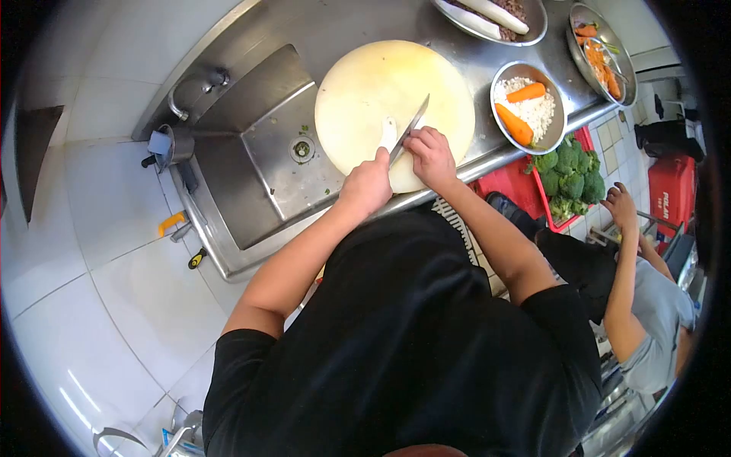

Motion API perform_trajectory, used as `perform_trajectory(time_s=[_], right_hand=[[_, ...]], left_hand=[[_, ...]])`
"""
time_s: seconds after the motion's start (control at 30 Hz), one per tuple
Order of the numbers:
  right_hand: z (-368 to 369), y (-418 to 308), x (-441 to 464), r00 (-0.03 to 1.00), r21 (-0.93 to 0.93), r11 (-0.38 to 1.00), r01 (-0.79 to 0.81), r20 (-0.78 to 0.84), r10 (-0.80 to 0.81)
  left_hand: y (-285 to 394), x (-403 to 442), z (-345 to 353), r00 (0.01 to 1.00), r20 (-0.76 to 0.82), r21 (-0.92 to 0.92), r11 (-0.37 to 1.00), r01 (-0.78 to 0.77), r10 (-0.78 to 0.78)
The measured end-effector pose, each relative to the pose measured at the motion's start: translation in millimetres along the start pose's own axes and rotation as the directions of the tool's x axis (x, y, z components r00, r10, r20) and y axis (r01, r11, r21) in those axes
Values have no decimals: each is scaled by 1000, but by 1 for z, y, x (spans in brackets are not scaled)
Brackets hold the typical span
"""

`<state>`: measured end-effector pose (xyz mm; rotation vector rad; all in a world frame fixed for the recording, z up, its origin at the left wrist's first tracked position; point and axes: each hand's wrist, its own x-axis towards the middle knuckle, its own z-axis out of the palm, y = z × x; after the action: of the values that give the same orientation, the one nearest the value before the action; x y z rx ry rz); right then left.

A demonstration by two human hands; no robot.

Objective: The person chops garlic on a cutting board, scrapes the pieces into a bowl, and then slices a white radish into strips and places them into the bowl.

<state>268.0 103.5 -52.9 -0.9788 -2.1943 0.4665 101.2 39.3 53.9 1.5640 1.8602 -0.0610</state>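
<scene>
On the round cutting board (362, 84), a pale, elongated white piece (389, 129) lies just left of a knife (416, 120). The knife slants, its tip pointing up and right. My left hand (367, 183) is closed round the lower end of the white piece, the thumb along it. My right hand (432, 158) is closed at the right side of the knife, its curled fingers against the blade. The knife's handle is not clearly visible.
A steel sink (259, 160) is left of the board. Right are a bowl (562, 122) with carrots and white bits, a bowl of white vegetables (487, 34), a carrot bowl (580, 57) and a red crate (542, 183) of broccoli. A co-worker's hand (620, 207) is at right.
</scene>
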Motion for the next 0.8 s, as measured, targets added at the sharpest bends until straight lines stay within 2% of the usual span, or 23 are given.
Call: perform_trajectory(time_s=[0.27, 0.37, 0.47, 0.57, 0.63, 0.7, 0.8], right_hand=[[2, 4, -3, 1000, 16, 1000, 17, 19, -17], [4, 5, -7, 1000, 8, 1000, 16, 23, -16], [3, 4, -7, 1000, -1, 1000, 12, 17, -12], [4, 5, -3, 1000, -2, 1000, -4, 28, 4], [-2, -1, -1, 1000, -10, 1000, -12, 26, 13], [-13, -5, 3, 1000, -29, 999, -15, -2, 15], [-22, 6, 8, 996, -193, 979, 68, 69, -56]], left_hand=[[-1, 6, 20, 999, -22, -29, 999, 45, -45], [5, -13, 2, 1000, 4, 0, 1000, 16, -16], [-19, -38, 18, 995, 41, 20, 996, 89, -89], [-20, -24, 22, 999, -43, -53, 998, 26, -29], [-19, -14, 16, 999, -45, -55, 998, 19, -21], [-22, -19, 12, 999, -25, -68, 997, 22, -24], [-65, -59, 15, 999, 6, -116, 992, 41, -41]])
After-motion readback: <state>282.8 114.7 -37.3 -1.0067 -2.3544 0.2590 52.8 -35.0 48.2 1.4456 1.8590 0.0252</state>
